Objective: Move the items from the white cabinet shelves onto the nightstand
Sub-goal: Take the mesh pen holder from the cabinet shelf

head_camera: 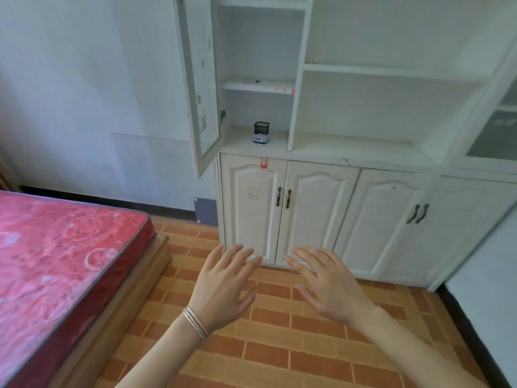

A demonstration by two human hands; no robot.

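Bare and empty, your fingers (240,256) were spread wide on both sides, gripping nothing. Your left hand (221,287), with thin silver bangles (195,324) at the wrist, and your right hand (327,284) hovered palms down, side by side, above the orange brick-pattern floor (279,331). Beyond them stood the white cabinet (321,208), its lower doors closed and its upper left glass door (200,88) swung open. A black mesh pen holder (261,132) stood upright on the lowest open shelf (240,141). A red mattress (56,256) lay to your left.
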